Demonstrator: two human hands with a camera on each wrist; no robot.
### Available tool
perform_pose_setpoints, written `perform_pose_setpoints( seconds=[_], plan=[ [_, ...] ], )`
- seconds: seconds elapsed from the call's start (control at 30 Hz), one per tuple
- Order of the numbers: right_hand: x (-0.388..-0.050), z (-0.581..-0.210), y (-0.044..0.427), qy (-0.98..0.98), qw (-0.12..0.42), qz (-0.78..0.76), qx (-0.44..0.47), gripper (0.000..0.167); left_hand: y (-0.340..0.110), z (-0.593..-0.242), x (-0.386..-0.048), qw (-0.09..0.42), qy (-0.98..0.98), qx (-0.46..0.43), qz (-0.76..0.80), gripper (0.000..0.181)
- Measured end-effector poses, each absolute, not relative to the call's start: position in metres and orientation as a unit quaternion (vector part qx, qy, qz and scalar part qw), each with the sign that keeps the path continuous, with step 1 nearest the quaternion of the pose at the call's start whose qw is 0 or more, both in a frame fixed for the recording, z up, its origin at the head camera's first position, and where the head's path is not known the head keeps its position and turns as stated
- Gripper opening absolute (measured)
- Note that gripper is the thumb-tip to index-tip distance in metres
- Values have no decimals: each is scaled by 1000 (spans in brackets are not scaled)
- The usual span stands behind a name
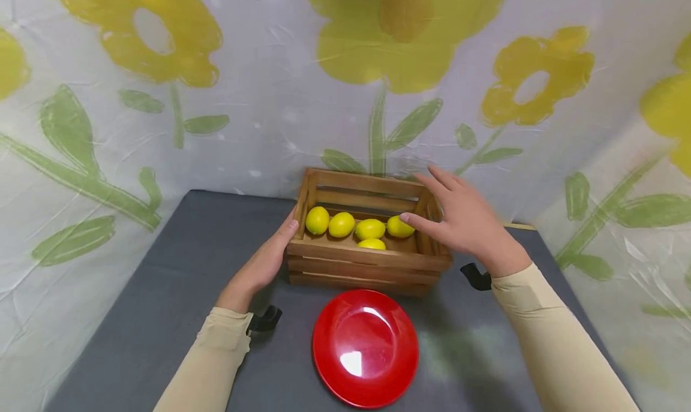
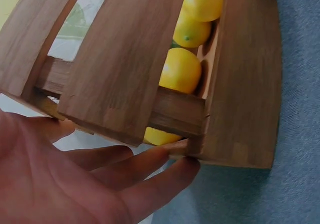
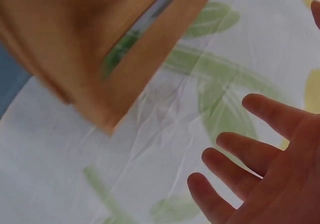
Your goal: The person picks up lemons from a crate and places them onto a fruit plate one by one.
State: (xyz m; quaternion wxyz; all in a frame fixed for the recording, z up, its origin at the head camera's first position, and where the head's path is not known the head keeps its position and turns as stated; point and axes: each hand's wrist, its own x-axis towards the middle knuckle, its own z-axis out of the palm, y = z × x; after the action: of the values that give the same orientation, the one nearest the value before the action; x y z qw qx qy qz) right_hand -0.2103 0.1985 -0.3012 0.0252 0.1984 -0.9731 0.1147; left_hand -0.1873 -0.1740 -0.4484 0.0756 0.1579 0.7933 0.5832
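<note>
A slatted wooden crate stands at the back of the table with several yellow lemons inside. Against its left end lies my left hand, fingers extended along the wood. In the left wrist view, those fingertips touch the lower edge of the crate's slats, and lemons show through the gaps. Over the crate's right end hovers my right hand, fingers spread and holding nothing. The right wrist view shows that hand apart from the crate's corner.
A round red plate lies on the dark grey table in front of the crate. Behind the crate hangs a pale sheet printed with yellow flowers. Black straps show at both wrists.
</note>
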Motion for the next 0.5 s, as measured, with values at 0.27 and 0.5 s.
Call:
perform_pose_setpoints(
  seconds=[0.27,0.5],
  plan=[
    [-247,-303,149,-965,-24,53,256,92,-176,-449,-182,70,793,134,590,70],
    [-269,-312,115,-949,-47,6,312,86,-170,-448,-184,66,799,117,586,72]
  ],
)
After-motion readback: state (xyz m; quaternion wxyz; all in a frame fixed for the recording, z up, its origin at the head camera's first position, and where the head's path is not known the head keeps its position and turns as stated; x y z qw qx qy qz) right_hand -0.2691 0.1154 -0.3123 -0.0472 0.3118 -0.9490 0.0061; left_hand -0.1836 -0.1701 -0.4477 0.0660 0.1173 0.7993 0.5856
